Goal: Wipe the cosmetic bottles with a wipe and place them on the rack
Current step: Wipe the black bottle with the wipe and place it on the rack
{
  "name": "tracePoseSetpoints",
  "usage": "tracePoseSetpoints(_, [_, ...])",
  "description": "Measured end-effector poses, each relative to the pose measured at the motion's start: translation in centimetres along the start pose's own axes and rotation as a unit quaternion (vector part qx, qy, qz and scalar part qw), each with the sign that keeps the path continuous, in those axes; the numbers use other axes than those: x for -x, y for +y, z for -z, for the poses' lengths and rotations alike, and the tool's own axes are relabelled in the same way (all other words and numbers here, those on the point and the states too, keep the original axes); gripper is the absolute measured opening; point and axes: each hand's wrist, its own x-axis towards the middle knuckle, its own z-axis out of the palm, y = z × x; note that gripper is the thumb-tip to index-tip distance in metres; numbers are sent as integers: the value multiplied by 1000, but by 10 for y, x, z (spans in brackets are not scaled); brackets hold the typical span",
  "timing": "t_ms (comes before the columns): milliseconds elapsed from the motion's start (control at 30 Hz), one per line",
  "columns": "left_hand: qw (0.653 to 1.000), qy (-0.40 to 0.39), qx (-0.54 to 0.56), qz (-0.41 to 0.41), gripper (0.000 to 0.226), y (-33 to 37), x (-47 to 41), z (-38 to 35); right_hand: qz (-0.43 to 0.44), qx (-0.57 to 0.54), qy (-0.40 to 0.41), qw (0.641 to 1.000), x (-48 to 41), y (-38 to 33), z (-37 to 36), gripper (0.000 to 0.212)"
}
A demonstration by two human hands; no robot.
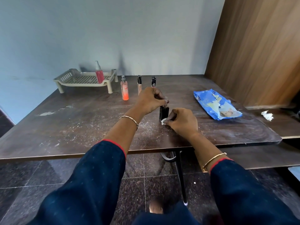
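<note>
**White wipe [163, 121] on the black bottle [164, 113], both hands at work**

Bunched small, the wipe is pinched in the curled fingers of my right hand [181, 121] and pressed against the lower side of the black bottle. The fingers of my left hand [150, 101] curl down over the bottle's top and grip it there, keeping it upright near the front of the surface [78, 120], which is speckled with pale dust. Thin bracelets ring both my wrists above dark blue sleeves.

Farther back three more bottles stand in a row: an orange spray bottle [124, 89], a slim beige tube [139, 85] with a black cap, and a dark-capped bottle [153, 80] partly hidden behind my left hand. Left of them, at the back by the wall, is the beige rack [76, 81], with a red spray bottle [99, 74] standing at its right end.

To my right a blue pack of wipes [215, 106] lies flat on the surface. Past the surface's right edge, a crumpled white scrap [267, 115] lies on a lower board.
</note>
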Motion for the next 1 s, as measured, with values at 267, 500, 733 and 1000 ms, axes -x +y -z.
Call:
tracePoseSetpoints(267, [999, 3, -41, -17, 20, 1, 0, 1, 48, 63, 8, 997, 5, -14, 2, 28])
tracePoseSetpoints(500, [999, -3, -32, -15, 8, -2, -1, 1, 32, 85, -6, 996, -3, -4, 11, 22])
tracePoseSetpoints(733, [999, 8, -35, -16, 7, -1, 1, -1, 72, 135, 16, 988, -5, 0, 11, 11])
tracePoseSetpoints(1000, [998, 10, -52, -16, 7, 1, 0, -2, 226, -14, 135, 965, -6, -1, 10, 8])
